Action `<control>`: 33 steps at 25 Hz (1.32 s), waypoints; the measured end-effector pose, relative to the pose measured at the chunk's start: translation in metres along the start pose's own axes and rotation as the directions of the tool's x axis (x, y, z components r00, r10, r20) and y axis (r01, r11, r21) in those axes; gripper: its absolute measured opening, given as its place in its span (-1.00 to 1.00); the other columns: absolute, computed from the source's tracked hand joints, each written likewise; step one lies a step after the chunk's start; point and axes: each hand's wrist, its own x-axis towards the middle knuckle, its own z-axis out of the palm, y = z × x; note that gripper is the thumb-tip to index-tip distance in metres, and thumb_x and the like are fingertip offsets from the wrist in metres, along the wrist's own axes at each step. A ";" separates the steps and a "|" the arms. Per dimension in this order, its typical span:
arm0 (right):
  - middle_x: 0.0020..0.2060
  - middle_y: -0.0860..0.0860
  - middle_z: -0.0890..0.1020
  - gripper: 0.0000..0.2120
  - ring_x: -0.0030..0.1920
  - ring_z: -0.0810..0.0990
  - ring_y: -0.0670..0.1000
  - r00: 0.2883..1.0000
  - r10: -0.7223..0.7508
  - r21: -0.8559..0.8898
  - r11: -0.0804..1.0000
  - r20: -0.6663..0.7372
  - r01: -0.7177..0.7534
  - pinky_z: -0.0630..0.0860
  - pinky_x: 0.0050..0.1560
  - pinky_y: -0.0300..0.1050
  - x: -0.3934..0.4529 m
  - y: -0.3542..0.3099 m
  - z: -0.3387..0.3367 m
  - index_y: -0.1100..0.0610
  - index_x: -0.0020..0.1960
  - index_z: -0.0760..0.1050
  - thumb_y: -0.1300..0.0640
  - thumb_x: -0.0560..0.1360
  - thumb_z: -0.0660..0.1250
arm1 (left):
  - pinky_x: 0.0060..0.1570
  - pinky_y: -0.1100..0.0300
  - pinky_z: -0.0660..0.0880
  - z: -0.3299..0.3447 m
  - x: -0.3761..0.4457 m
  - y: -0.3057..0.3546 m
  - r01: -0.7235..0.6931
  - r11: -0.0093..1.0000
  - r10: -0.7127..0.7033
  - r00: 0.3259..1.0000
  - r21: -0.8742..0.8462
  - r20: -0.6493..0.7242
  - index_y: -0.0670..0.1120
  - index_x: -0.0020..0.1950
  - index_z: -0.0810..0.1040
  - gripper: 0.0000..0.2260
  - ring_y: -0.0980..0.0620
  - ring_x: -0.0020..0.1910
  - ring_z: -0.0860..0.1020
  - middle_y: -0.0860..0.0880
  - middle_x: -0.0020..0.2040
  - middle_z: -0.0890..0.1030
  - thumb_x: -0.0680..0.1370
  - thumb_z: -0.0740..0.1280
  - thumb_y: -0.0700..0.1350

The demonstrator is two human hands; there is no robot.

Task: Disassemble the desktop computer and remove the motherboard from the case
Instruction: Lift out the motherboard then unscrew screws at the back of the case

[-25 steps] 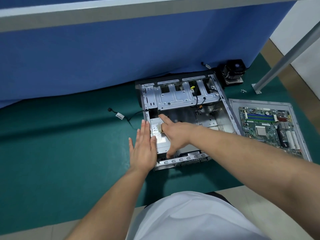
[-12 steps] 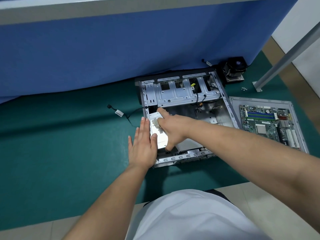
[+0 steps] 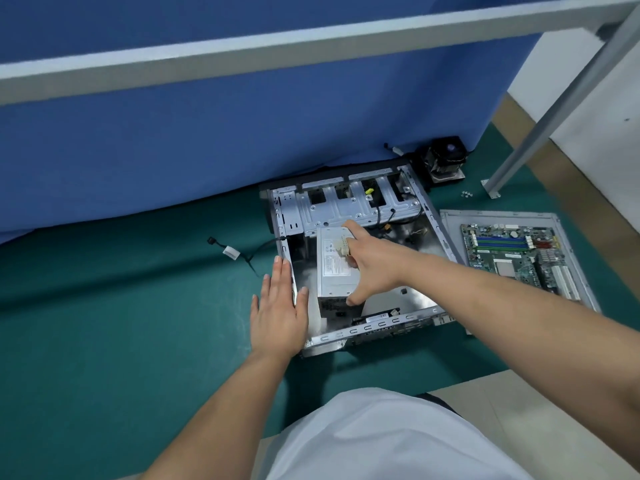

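Inside the case [image 3: 349,336], at 12 o'clock from us, the power supply [image 3: 335,268] sits with its long axis running 12-to-6, socket end toward 6; our right hand [image 3: 372,265] clamps it, fingers over the far end and thumb on the near end, so that hand does the lift. Our left hand [image 3: 278,311], fingers flat and held together, braces the case's 9 o'clock wall, just beside the unit. The motherboard [image 3: 516,258] already lies out at 3 o'clock on the side panel [image 3: 450,220] on the counter [image 3: 121,306], long axis 12-to-6.

Green motherboard [image 3: 516,258], silver case [image 3: 349,209], teal mat [image 3: 121,306].
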 end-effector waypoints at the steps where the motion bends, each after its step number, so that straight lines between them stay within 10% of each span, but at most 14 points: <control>1: 0.54 -0.20 -0.10 -0.35 -0.22 0.55 -0.07 0.999 0.013 0.032 0.999 -0.031 -0.012 0.43 -0.34 -0.08 -0.007 0.003 -0.006 -0.08 -0.15 0.23 -0.37 0.09 0.54 | 0.60 -0.12 0.05 -0.003 0.000 0.003 -0.063 0.994 0.068 0.997 0.085 -0.046 0.06 0.69 -0.02 -0.45 0.03 0.66 -0.02 0.13 0.68 -0.09 0.70 -0.06 0.14; 5: 0.01 -0.25 0.26 -0.36 -0.22 0.44 -0.16 0.977 0.003 0.237 0.970 -0.212 0.048 0.37 -0.32 -0.25 -0.038 -0.002 -0.031 -0.26 -0.10 0.25 -0.30 0.06 0.62 | 0.52 -0.01 0.26 -0.013 -0.015 0.032 -0.376 0.925 0.379 0.922 0.055 -0.080 -0.08 0.62 0.22 -0.34 -0.04 0.59 0.24 -0.05 0.58 0.34 0.50 0.13 -0.01; 10: -0.09 -0.07 0.38 -0.32 -0.23 0.46 -0.05 0.924 0.201 0.358 0.930 -0.324 -0.077 0.33 -0.33 -0.13 -0.068 -0.008 -0.061 0.04 -0.13 0.33 -0.28 0.04 0.62 | 0.43 -0.08 0.37 -0.023 -0.023 0.096 -0.119 0.899 0.126 0.992 -0.422 -0.011 0.07 0.61 -0.05 0.00 -0.06 0.48 0.32 -0.04 0.56 0.26 0.38 0.50 0.22; 15: -0.26 -0.07 0.58 -0.36 -0.37 0.54 -0.19 0.885 0.306 0.558 0.827 -0.351 -0.065 0.40 -0.40 -0.31 -0.090 -0.002 -0.085 0.07 -0.14 0.43 -0.41 0.15 0.57 | 0.24 -0.09 0.50 -0.049 0.000 0.134 -0.190 0.814 0.096 0.976 -0.549 -0.196 -0.03 0.40 0.26 -0.18 -0.09 0.26 0.49 -0.05 0.27 0.46 0.30 0.60 0.15; 22: 0.04 -0.13 0.66 -0.55 0.11 0.62 -0.03 0.895 0.294 0.396 0.906 -0.337 -0.149 0.49 0.13 -0.13 -0.139 0.090 -0.138 -0.09 0.19 0.55 -0.35 0.47 0.40 | -0.03 0.16 0.62 -0.064 0.016 0.178 -0.046 0.538 0.032 0.999 -0.842 -0.035 0.24 0.20 0.36 -0.31 0.25 -0.02 0.65 0.14 0.11 0.64 0.19 0.65 0.15; 25: 0.09 -0.18 0.71 -0.71 0.22 0.62 -0.12 0.891 0.299 0.709 0.705 -0.341 0.035 0.40 0.35 -0.08 -0.157 0.132 -0.136 -0.13 0.15 0.66 -0.20 0.48 0.48 | 0.07 -0.22 0.63 -0.061 0.029 0.205 0.115 0.398 -0.004 0.992 -0.910 0.124 0.24 0.22 0.39 -0.30 -0.03 0.08 0.68 0.06 0.16 0.65 0.19 0.65 0.15; 29: 0.08 -0.09 0.72 -0.61 0.18 0.66 -0.03 0.901 0.346 0.941 0.298 -0.263 0.160 0.56 0.22 -0.03 -0.168 0.181 -0.100 -0.32 0.29 0.53 0.03 0.55 0.47 | 0.08 -0.21 0.62 -0.039 0.045 0.255 0.261 0.200 -0.003 0.964 -0.944 0.266 0.04 0.34 0.44 -0.41 -0.04 0.00 0.71 -0.01 0.13 0.71 0.39 0.61 0.01; 33: -0.01 -0.01 0.75 -0.76 0.02 0.69 -0.03 0.861 0.466 0.979 0.115 -0.202 0.168 0.59 -0.02 -0.22 -0.181 0.226 -0.078 0.07 0.29 0.53 0.18 0.63 0.36 | 0.12 -0.21 0.59 -0.008 0.056 0.304 0.359 0.143 0.040 0.929 -0.922 0.368 -0.01 0.32 0.51 -0.53 -0.14 0.12 0.68 -0.08 0.16 0.71 0.46 0.53 0.04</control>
